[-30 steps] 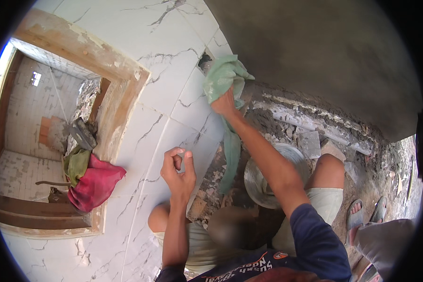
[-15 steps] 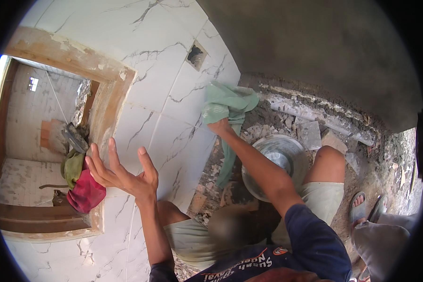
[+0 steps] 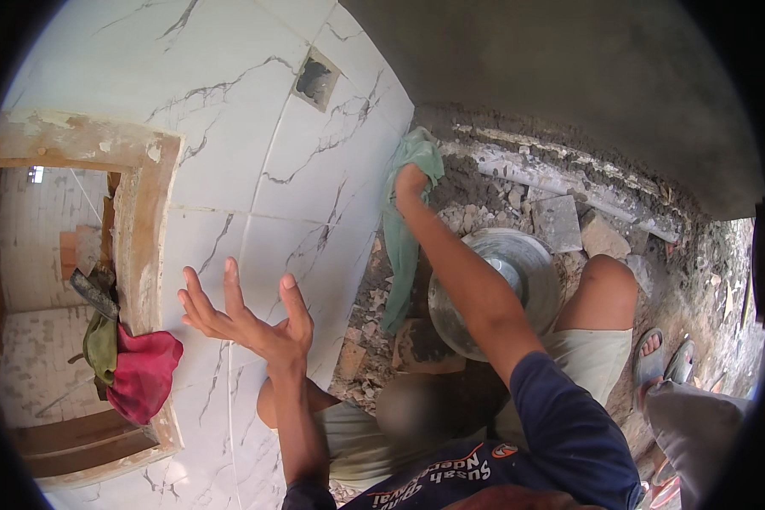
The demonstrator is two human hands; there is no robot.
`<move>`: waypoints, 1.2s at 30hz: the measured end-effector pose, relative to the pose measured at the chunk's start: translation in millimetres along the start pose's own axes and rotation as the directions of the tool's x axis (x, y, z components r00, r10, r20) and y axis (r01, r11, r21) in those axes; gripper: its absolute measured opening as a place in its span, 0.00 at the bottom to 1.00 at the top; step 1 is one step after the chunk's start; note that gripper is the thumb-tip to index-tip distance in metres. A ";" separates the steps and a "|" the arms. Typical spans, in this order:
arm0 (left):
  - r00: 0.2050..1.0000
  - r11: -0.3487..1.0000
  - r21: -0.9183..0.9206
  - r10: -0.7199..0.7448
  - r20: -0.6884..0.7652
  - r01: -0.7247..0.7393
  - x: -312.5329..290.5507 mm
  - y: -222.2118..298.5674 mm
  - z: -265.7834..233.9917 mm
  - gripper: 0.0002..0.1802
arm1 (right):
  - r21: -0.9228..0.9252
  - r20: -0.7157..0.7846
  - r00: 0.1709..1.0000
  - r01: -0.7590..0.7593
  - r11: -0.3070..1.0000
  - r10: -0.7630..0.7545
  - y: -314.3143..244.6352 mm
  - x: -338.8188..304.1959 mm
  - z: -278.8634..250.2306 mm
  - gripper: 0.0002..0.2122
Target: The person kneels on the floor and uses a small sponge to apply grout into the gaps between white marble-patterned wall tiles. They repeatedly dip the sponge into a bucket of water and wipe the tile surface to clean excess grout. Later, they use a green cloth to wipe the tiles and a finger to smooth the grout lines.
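My right hand (image 3: pixel 410 184) grips a green cloth (image 3: pixel 402 246) at the far edge of the white marble-patterned tile wall (image 3: pixel 306 178). Part of the cloth is bunched above the hand, and a long end hangs below it. The fingers are partly hidden by the cloth and the back of the hand. My left hand (image 3: pixel 251 319) is raised in front of the tiles, fingers spread, holding nothing. I cannot tell whether it touches the wall. Beneath my right forearm stands a round bucket (image 3: pixel 450 310), its inside partly covered by the arm.
Rubble, broken tile (image 3: pixel 557 223) and a pale pipe (image 3: pixel 527 180) lie along the dark wall. At left is a wooden-framed opening (image 3: pixel 144 229) with a red cloth (image 3: pixel 144 374) and an olive cloth (image 3: pixel 100 348). A square hole (image 3: pixel 316 78) pierces the tiles. Another person's sandalled foot (image 3: pixel 650 365) is at right.
My right hand has moved the green cloth toward the wall's far edge, and the cloth hangs longer. The view has shifted somewhat. My left hand stays raised and spread.
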State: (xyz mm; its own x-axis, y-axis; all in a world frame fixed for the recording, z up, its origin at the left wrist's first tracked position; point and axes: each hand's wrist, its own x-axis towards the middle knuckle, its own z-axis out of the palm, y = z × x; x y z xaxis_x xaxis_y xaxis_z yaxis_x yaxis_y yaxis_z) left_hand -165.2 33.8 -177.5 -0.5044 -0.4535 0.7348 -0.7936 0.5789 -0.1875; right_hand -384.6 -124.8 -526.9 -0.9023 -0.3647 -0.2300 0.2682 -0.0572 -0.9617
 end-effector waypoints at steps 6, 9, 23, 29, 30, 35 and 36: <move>0.999 1.000 -0.016 -0.016 0.038 0.017 -6.8 -7.2 0.0 0.36 | -0.332 0.087 0.996 -0.001 0.943 0.032 -8.3 27.9 24.8 0.23; 0.999 0.999 -0.052 -0.015 0.035 0.016 -1.0 -3.8 4.8 0.34 | -0.608 0.273 0.959 0.237 0.758 -0.081 -17.3 40.3 56.4 0.20; 0.994 0.992 -0.117 -0.046 0.095 0.057 -4.0 0.5 6.1 0.33 | -0.132 0.528 0.603 0.754 0.643 -0.599 -171.0 19.5 60.8 0.21; 0.993 0.990 -0.114 -0.068 0.101 0.080 -4.4 -0.9 -2.0 0.32 | 0.119 0.475 0.349 0.884 0.453 -0.808 -266.0 -6.1 69.7 0.21; 0.993 0.990 -0.120 -0.067 0.095 0.078 -3.5 -0.6 -2.8 0.31 | 0.072 0.543 0.374 0.871 0.485 -0.752 -271.0 -0.6 77.3 0.22; 0.996 0.972 -0.220 -0.071 0.059 0.082 1.3 6.0 4.3 0.31 | -0.073 0.286 0.731 0.661 0.747 -0.619 -263.4 25.1 96.6 0.23; 0.995 0.971 -0.222 -0.076 0.069 0.090 -3.9 2.5 1.8 0.31 | -0.096 0.337 0.766 0.607 0.789 -0.548 -258.9 14.5 92.9 0.23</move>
State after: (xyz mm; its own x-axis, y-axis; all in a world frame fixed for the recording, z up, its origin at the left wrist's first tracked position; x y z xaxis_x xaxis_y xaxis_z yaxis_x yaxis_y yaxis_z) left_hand -165.8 35.7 -182.0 -0.4651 -0.5420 0.6999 -0.7403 0.6716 0.0281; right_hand -435.8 -201.5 -267.3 -0.7243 -0.5610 0.4009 -0.3683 -0.1768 -0.9127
